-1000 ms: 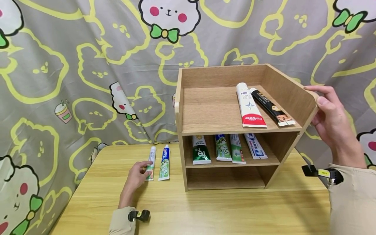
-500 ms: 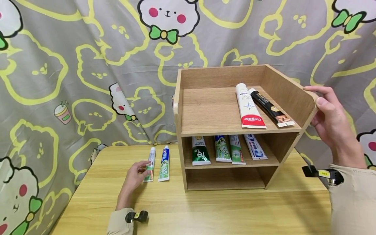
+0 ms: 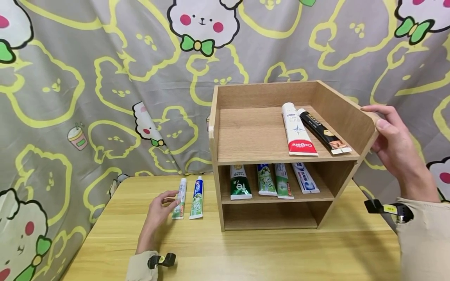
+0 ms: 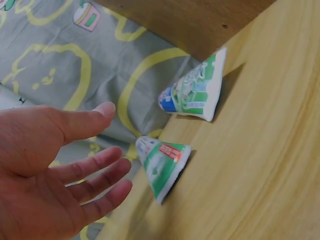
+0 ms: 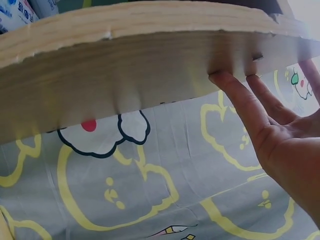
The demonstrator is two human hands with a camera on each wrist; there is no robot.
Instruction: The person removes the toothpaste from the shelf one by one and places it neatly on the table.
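**Left hand point(image 3: 158, 210) at the pale tube point(image 3: 180, 200), right hand point(image 3: 397, 145) on the shelf point(image 3: 260, 159)**

So we reckon we're at the pickup step, getting the two loose tubes off the table point(image 3: 267, 253) and onto the shelf. The pale tube lies flat just left of the blue tube point(image 3: 197, 200), cap end toward the curtain point(image 3: 140, 78), slim gap between them. Our left hand holds nothing: fingers loosely spread, thumb apart, right beside the pale tube. Can't tell if a fingertip touches it. Our right hand grips the right panel point(image 3: 339, 117) at its upper front corner, probably to steady things.

Next move likely calls for closing left thumb and fingers across the pale tube, then lifting straight up so we don't nudge its neighbour.

Edges: the left panel point(image 3: 215, 156) blocks a direct sideways path, so we'd swing round its front, where the table gives us room. The middle tier point(image 3: 274, 201) has four tubes point(image 3: 241, 187) with only narrow gaps between. The top tier point(image 3: 249, 132) has a wide stretch left of the white tube point(image 3: 299, 130). The bottom tier point(image 3: 270, 220) shows no tubes, though headroom looks tight.
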